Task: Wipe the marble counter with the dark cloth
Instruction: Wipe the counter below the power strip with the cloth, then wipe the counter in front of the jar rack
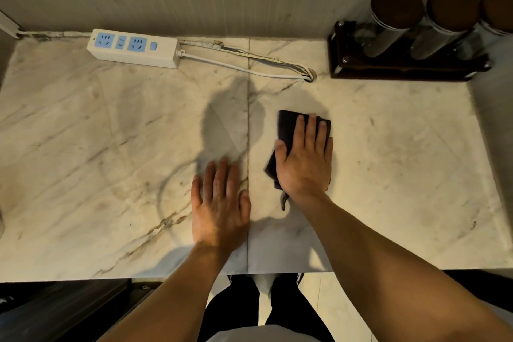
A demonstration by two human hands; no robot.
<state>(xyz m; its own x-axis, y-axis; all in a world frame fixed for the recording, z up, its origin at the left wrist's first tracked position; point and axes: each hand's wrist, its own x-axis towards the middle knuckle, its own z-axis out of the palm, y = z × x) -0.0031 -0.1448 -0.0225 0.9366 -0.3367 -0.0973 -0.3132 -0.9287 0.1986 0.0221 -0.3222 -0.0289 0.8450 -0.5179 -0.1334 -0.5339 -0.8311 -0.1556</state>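
Note:
The marble counter [111,147] fills the view, pale with brown veins and a seam down its middle. A dark cloth [287,130] lies just right of that seam. My right hand [304,158] presses flat on top of the cloth, fingers spread, covering most of it; cloth edges show above, left and below the palm. My left hand [220,205] rests flat on the bare marble left of the seam, fingers apart, holding nothing.
A white power strip [133,48] with blue sockets lies at the back left, its cables [249,64] running to a hole in the counter. A dark rack [399,66] with several brown-lidded jars stands at the back right. The counter's front edge is near my legs.

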